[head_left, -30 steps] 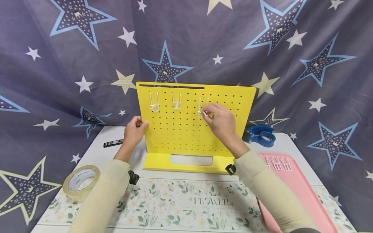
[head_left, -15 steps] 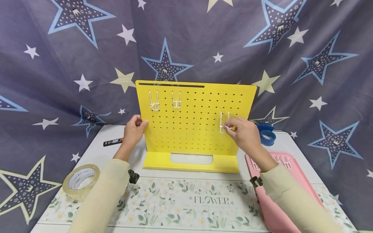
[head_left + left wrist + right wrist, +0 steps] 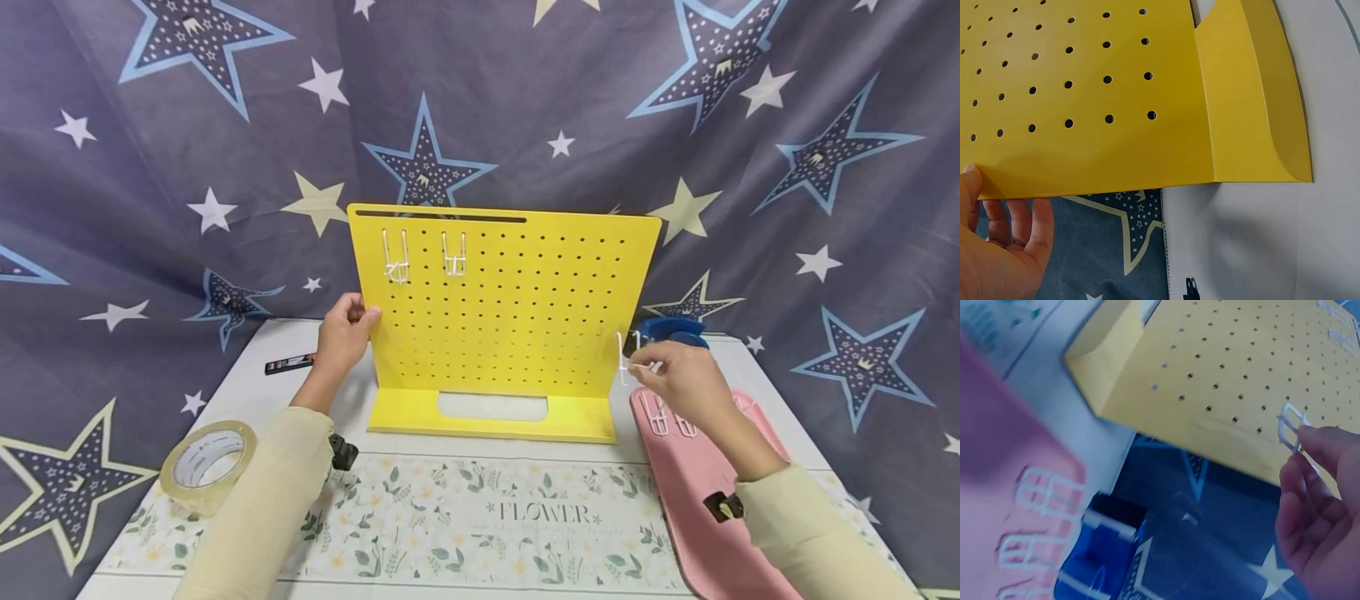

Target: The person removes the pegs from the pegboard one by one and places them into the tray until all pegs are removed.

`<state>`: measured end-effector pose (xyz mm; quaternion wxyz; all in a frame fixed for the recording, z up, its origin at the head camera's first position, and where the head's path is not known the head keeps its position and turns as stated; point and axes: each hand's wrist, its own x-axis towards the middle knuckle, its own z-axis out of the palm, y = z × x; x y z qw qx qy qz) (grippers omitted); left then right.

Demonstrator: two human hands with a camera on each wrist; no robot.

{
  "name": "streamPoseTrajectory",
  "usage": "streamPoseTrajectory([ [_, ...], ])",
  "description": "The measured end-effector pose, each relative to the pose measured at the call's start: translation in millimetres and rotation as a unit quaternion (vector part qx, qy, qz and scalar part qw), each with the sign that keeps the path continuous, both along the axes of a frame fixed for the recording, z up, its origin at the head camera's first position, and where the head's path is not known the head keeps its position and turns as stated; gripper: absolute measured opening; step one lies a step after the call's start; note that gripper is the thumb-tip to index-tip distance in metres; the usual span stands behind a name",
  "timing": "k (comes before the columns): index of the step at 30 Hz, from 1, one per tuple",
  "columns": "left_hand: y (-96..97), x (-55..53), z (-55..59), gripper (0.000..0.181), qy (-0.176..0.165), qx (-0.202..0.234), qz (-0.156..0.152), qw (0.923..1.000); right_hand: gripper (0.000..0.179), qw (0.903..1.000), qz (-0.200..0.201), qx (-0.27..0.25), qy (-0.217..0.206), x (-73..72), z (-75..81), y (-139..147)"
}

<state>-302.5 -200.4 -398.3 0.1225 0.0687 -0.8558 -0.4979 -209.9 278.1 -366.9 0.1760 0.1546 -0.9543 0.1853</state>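
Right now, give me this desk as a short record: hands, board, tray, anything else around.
Left hand: grips the left edge of the yellow pegboard
Right hand: pinches a white hook, off the board, near its right edge
On board: two mounted hooks, upper left
Pink tray: at right; at least three tray hooks at its far end
Beyond tray: blue tape dispenser, partly hidden by the right hand
At left: clear tape roll

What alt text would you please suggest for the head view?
A right hand pinches a white hook near a yellow pegboard, whose left edge the left hand grips. Two hooks hang at its upper left; others lie on a pink tray.
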Motion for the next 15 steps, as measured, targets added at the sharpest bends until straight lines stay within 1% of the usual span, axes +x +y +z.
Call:
streamPoseTrajectory([
  [6, -0.8, -0.7, -0.7, 0.024, -0.004, 0.0, 0.002, 1.0, 0.007, 0.9984, 0.005, 0.003, -0.056, 8.4, -10.2, 22.1],
  [12, -0.7, -1.0, -1.0, 0.024, -0.002, -0.001, 0.002, 1.0, 0.009, 0.9969, 0.014, 0.016, -0.076, 16.5, -24.8, 41.6],
  [15, -0.5, -1.6, -1.2, 0.024, -0.001, 0.0, 0.003, 1.0, 0.005, 0.9951, 0.029, 0.02, -0.093, 20.9, -34.6, 50.6],
])
